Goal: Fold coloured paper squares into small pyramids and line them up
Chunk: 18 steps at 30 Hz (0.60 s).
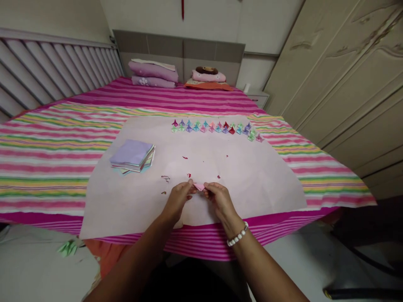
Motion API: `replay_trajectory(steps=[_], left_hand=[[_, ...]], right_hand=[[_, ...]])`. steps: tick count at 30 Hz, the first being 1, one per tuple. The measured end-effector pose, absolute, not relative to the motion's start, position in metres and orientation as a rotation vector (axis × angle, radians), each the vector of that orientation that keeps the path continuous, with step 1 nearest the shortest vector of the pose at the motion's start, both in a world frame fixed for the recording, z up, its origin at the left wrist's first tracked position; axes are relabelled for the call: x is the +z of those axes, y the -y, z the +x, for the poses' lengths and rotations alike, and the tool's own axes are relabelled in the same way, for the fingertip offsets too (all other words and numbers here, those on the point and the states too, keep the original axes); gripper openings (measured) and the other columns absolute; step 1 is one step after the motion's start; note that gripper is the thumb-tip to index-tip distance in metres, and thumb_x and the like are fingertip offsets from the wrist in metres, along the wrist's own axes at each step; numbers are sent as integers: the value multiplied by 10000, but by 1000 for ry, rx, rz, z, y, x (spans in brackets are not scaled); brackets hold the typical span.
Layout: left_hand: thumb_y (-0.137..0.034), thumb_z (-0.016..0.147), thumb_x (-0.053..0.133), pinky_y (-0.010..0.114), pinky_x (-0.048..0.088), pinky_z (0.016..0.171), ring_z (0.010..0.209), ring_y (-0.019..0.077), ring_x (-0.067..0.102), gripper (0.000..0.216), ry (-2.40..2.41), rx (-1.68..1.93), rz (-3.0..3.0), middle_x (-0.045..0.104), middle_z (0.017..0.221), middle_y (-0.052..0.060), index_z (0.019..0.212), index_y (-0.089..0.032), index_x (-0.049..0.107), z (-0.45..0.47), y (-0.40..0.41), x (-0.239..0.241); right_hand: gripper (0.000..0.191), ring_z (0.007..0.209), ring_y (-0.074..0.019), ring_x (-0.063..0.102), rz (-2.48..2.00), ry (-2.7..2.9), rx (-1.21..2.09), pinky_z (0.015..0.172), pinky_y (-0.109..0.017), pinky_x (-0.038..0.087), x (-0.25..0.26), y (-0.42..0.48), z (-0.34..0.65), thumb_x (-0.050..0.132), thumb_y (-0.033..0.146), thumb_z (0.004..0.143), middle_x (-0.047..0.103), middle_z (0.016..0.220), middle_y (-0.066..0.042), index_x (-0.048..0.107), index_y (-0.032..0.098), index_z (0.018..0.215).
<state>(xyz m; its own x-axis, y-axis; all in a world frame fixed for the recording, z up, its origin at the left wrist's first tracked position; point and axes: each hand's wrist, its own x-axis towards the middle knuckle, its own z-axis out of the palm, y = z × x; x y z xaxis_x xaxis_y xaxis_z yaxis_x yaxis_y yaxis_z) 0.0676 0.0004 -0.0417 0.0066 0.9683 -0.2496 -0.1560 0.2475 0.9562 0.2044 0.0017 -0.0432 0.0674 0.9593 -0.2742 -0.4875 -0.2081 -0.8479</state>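
A bed serves as the work area, its magenta striped sheet (176, 95) crossed by a multicoloured striped cloth (47, 167), with a large pale sheet (267, 180) spread on top. Near the pale sheet's front edge, the left hand (179, 196) and right hand (220, 199) each have a narrow fingertip grip on a small pink folded paper (199, 186), held between them. Small dark-red scraps (185, 157) lie beyond and beside the hands. A stack of square papers (131, 153), lilac on top, sits at the left; small folded pieces (203, 129) in many colours line the far edge. Behind stand folded lilac bedding (154, 72) and a grey headboard (163, 45). A slatted railing (56, 69) runs along the left, a cream wardrobe (340, 92) along the right, and crumpled green paper (67, 248) rests on the floor (34, 268).
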Motion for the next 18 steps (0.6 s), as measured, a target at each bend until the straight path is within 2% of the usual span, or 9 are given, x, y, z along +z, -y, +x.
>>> replay_trajectory(steps=[2,4,5,8,13,16,18], left_hand=[[-424,693,707,335,492,801,962,216,636,322,-1172,1190,1054,673,1045,93,895,-175,667,63,-3,-44],[-336,658,741,361,490,888,1096,234,596,288,-1080,1259,1235,605,1221,102,897,-189,677,60,-5,-46],[-305,654,742,367,490,908,1120,236,584,247,-1035,1273,1311,587,1247,104,865,-188,688,60,-7,-46],[-270,686,719,370,506,901,1030,208,622,139,-964,1267,1379,654,1092,93,790,-181,702,63,-11,-47],[-257,676,729,322,516,810,815,161,649,131,-941,1229,1275,697,804,30,760,-173,673,69,-18,-45],[-283,655,741,289,506,740,733,143,635,170,-1019,1210,1194,688,744,9,754,-172,658,71,-24,-46],[-309,642,747,279,499,709,702,139,630,204,-1064,1205,1155,683,723,3,754,-170,647,72,-28,-48]], right_hand=[[214,478,-95,488,-1063,570,1501,491,-243,374,-47,-4,209,799,281,573,601,517,6,626,161,537],[221,476,-90,496,-1057,537,1525,479,-235,383,-47,-6,211,804,294,584,605,534,6,629,162,561],[221,475,-89,499,-1053,528,1539,474,-232,387,-47,-6,212,806,297,590,607,539,5,633,160,571],[232,471,-91,507,-1045,524,1581,467,-230,391,-46,-7,211,811,309,605,615,549,-2,637,156,589],[306,468,-95,480,-1089,683,1538,475,-241,368,-50,-9,213,775,426,645,593,551,6,631,159,608],[275,518,-124,491,-1199,898,1256,526,-265,394,-53,-12,217,720,443,694,586,568,9,670,173,685],[214,606,-143,526,-1212,1041,991,592,-285,424,-53,-14,220,705,395,715,630,703,-15,704,192,782]])
